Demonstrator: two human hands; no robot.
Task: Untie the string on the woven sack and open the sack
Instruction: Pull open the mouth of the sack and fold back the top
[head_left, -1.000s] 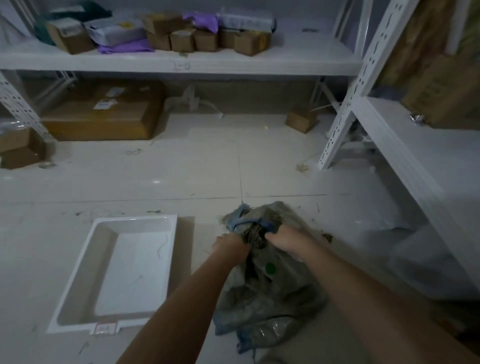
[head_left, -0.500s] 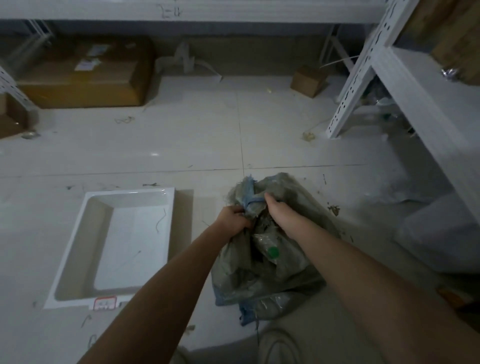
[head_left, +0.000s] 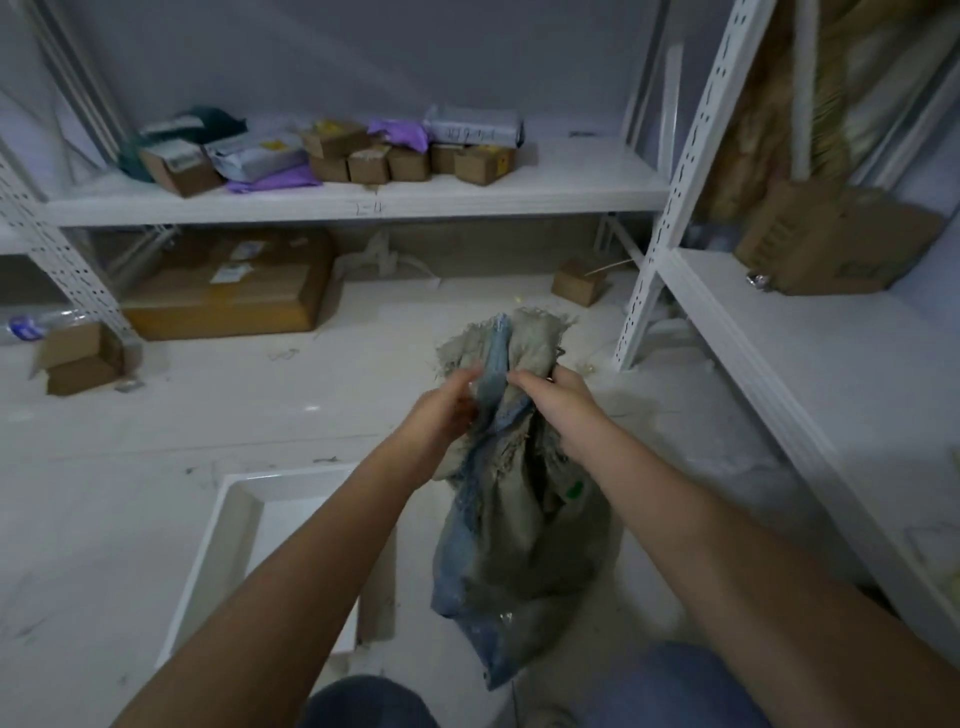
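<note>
Sack (head_left: 514, 525) lifted; frayed woven neck bunched, gripped.

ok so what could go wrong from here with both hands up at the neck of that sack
1. Both the left hand and right hand pinch the bunched neck of the woven sack, so its body hangs unsupported and might swing or slip.
2. The top edge looks frayed; hard pulling could tear the weave rather than open it.
3. If it opens suddenly, contents may spill on the floor, missing the white tray beside it.
</note>
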